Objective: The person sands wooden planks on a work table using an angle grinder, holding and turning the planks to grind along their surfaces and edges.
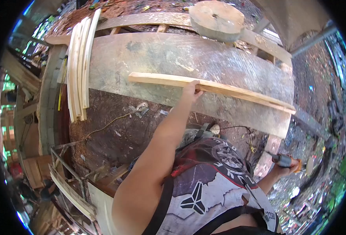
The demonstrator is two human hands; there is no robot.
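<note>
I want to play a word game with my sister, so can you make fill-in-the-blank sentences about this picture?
1. The power tool is in the person's ____ hand.
2. The left hand is touching the long timber, which lies on ____ of the tabletop.
3. The thick wooden slab beyond the timber has a ____ shape, not a square one.
4. The pale wooden strips lie toward the picture's ____ side.

Missing words: right; top; round; left.
</note>
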